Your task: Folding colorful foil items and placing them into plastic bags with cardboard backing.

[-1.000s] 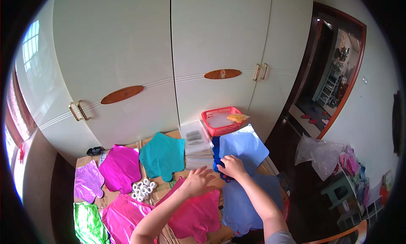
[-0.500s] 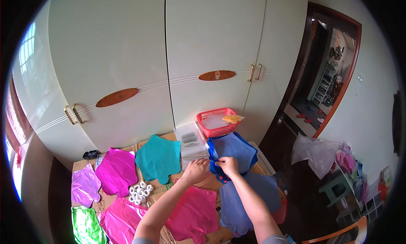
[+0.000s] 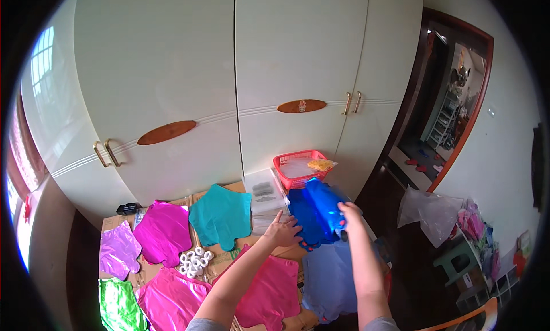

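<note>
My right hand (image 3: pixel 350 212) grips the edge of a shiny blue foil balloon (image 3: pixel 325 202), flat and partly lifted so that it curls over; motion smears its edge. Under it lies a darker blue pile of such balloons (image 3: pixel 303 216) on the cardboard. My left hand (image 3: pixel 283 232) rests at the left edge of this pile, its fingers spread, holding nothing. Just beyond it is a stack of clear plastic sleeves (image 3: pixel 266 194). Nearer to me lie a greyish-blue foil pile (image 3: pixel 329 282) and a pink one (image 3: pixel 266 291), partly behind my left forearm.
Teal (image 3: pixel 220 216), magenta (image 3: pixel 163 232), lilac (image 3: pixel 119 249) and green (image 3: pixel 119 303) foil piles cover the left side, around white ribbon rolls (image 3: pixel 196 262). A red basket (image 3: pixel 289 182) stands at the back against the wardrobe (image 3: pixel 298 56). A chair (image 3: pixel 490 314) is at lower right.
My right hand has moved right, lifting and folding over the shiny blue foil. The left hand has spread its fingers beside the pile. The view has shifted slightly.
</note>
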A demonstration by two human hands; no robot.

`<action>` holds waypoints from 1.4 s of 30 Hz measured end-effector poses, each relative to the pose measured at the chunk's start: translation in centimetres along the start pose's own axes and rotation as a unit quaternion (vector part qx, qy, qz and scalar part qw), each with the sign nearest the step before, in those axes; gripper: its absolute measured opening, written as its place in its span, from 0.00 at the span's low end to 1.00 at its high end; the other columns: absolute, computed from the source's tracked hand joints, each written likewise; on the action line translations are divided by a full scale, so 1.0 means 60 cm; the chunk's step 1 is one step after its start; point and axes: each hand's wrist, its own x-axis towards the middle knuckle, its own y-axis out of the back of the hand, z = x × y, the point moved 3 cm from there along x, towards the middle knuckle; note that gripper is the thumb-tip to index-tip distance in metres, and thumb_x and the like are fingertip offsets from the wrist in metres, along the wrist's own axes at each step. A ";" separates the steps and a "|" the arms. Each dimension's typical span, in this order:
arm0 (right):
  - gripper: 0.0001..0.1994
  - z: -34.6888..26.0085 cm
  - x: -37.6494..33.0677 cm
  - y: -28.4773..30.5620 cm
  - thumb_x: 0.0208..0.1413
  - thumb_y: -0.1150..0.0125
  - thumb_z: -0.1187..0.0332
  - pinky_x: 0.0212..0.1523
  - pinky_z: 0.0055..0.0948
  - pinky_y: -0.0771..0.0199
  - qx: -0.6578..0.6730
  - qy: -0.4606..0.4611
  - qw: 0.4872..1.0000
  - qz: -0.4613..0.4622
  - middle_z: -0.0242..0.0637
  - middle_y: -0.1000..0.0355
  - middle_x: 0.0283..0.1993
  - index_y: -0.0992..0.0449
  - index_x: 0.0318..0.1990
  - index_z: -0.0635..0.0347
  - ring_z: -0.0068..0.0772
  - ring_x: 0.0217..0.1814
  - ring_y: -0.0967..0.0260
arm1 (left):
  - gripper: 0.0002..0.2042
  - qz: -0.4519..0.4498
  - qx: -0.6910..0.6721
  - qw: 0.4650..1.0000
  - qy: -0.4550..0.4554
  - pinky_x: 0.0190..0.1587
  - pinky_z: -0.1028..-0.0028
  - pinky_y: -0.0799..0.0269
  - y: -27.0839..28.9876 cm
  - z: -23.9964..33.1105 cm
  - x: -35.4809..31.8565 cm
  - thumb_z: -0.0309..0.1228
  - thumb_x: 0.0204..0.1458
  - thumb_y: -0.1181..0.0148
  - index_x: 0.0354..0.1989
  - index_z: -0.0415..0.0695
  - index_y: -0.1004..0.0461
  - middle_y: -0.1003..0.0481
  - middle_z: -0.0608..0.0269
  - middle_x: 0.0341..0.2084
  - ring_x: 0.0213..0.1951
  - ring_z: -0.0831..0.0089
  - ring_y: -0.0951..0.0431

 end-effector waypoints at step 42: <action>0.10 0.167 -0.309 -0.589 0.43 0.32 0.60 0.35 0.36 0.26 -0.412 0.321 0.768 -0.370 0.40 0.23 0.29 0.18 0.31 0.55 0.40 0.32 0.24 | 0.15 0.204 -0.135 0.940 0.239 0.57 0.59 0.38 0.024 -0.251 -0.478 0.36 0.50 0.42 0.45 0.43 0.25 0.25 0.55 0.44 0.52 0.57 0.28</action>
